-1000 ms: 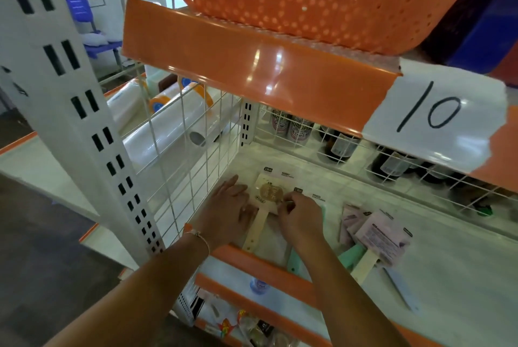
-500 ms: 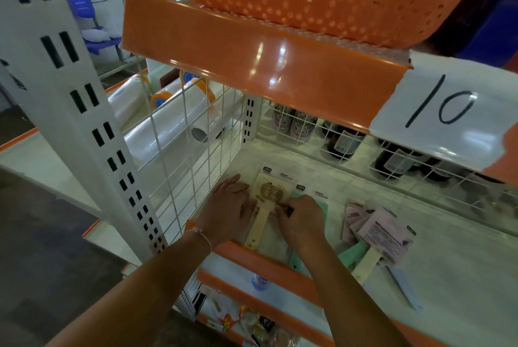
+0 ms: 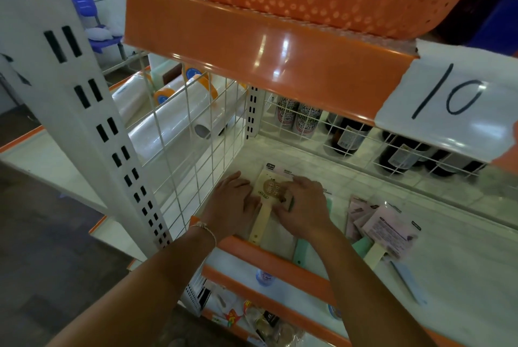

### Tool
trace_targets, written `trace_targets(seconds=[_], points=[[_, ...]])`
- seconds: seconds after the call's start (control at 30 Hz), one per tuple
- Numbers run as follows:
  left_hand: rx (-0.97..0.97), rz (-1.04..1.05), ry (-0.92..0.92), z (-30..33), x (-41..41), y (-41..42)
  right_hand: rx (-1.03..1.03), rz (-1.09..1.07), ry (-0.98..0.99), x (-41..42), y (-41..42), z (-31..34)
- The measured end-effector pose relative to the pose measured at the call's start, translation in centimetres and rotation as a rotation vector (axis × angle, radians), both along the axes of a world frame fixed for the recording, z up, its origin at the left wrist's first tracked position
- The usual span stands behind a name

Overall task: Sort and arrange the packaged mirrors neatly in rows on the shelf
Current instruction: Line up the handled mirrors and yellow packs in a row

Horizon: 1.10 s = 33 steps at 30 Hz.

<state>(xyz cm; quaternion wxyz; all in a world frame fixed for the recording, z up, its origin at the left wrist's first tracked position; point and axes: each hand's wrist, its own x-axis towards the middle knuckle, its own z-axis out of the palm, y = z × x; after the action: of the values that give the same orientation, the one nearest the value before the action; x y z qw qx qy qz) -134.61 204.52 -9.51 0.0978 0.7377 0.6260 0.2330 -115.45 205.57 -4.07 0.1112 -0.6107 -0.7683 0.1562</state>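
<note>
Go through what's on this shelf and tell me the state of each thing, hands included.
Left hand: flat, fingers straight, pressing on the shelf beside the cream mirror.
Right hand: fingers curled, on the cream mirror's card.
Cream mirror: lying flat, handle toward the shelf's front edge.
Green mirror: lying flat, mostly hidden under the right hand and arm.
Loose pile of mirrors: jumbled, overlapping, unsorted.
Shelf: its right part is bare.
</note>
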Motion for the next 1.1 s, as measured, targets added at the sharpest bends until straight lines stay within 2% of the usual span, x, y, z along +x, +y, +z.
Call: trace_targets(seconds=[0.1, 0.17, 0.77, 0.93, 1.1], points=[[0.022, 0.003, -0.006, 0.0, 0.1, -0.1, -0.138, 0.116, -0.114, 0.3, 1.2, 0.4], [0.040, 0.007, -0.005, 0.1, 0.2, -0.2, -0.151, 0.138, -0.155, 0.4, 1.7, 0.3], [-0.010, -0.010, 0.048, 0.8, 0.3, -0.3, -0.150, 0.173, -0.165, 0.4, 1.9, 0.2], [0.034, 0.001, 0.039, 0.6, 0.3, -0.5, -0.150, 0.165, -0.140, 0.5, 1.5, 0.1], [0.000, 0.002, 0.059, 0.9, 0.4, -0.5, -0.121, 0.159, -0.062, 0.8, 1.0, 0.5]])
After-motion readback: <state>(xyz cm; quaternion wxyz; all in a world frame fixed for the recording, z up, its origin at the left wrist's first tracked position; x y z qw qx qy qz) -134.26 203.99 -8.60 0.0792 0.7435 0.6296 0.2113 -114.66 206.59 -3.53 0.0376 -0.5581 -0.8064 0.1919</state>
